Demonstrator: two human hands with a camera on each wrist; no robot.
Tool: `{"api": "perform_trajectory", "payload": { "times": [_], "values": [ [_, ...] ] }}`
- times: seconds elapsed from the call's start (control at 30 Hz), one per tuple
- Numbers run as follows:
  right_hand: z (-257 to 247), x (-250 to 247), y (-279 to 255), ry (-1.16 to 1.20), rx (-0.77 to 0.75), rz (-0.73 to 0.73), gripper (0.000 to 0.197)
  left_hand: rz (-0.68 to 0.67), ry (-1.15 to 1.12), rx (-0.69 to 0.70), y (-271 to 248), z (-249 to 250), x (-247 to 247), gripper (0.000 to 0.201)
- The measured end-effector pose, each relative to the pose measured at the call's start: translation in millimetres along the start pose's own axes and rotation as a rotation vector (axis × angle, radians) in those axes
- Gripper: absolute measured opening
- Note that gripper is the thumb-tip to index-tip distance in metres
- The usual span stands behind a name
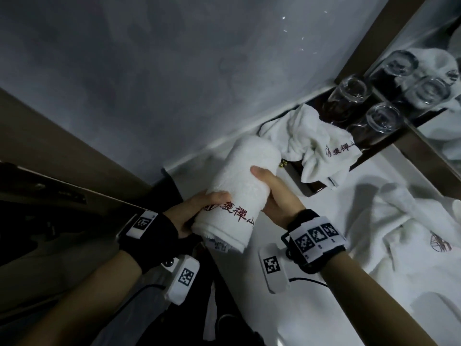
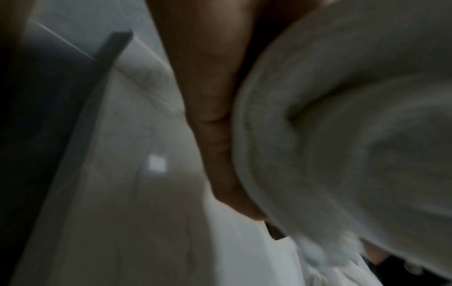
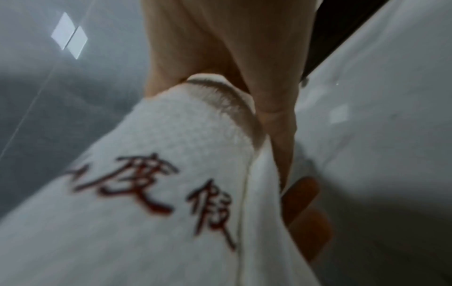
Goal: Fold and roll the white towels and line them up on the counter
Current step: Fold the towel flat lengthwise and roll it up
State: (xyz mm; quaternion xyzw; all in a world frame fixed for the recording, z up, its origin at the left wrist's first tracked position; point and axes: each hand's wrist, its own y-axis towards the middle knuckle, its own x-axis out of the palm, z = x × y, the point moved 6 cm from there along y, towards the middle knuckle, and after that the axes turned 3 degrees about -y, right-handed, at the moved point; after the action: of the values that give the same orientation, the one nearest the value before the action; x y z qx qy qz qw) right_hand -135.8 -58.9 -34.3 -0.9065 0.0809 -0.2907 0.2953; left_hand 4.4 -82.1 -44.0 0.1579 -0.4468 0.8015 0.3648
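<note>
A rolled white towel (image 1: 243, 186) with dark red embroidered characters is held in the air above the white counter (image 1: 324, 308), tilted up to the right. My left hand (image 1: 199, 208) grips its lower end, thumb on top. My right hand (image 1: 272, 193) wraps its right side, thumb across the roll. The left wrist view shows the spiral end of the rolled towel (image 2: 354, 135) against my fingers (image 2: 215, 116). In the right wrist view the rolled towel (image 3: 159, 193) shows its red characters under my thumb (image 3: 274, 108). Two more white towels lie crumpled: one (image 1: 314, 141) behind the roll, one (image 1: 404, 236) at the right.
A dark tray (image 1: 344, 166) at the back right carries upturned glasses (image 1: 349, 96), with the crumpled towel draped over it. A mirror (image 1: 436, 71) stands behind it. A grey wall (image 1: 174, 71) runs along the counter's back. Dark space drops off left of the counter's edge.
</note>
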Motion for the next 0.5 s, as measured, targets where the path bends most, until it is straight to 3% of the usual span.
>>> {"api": "perform_trajectory", "payload": {
  "times": [0.1,0.23,0.33,0.5],
  "values": [
    [-0.6,-9.4,14.3,0.085,-0.066,0.154,0.054,0.130,-0.141,0.028,4.2,1.7,-19.3,0.041],
    [1.0,-24.5,33.6,0.119,-0.076,0.348,0.067,0.256,-0.327,0.064,7.8,-1.2,-37.5,0.065],
    [-0.8,-24.1,49.5,0.078,-0.020,0.391,0.074,0.393,-0.325,0.190,15.8,11.6,-48.9,0.054],
    [-21.2,-24.7,69.0,-0.115,-0.041,0.451,0.078,0.476,-0.150,0.330,21.8,28.7,-51.1,0.047]
  ]
}}
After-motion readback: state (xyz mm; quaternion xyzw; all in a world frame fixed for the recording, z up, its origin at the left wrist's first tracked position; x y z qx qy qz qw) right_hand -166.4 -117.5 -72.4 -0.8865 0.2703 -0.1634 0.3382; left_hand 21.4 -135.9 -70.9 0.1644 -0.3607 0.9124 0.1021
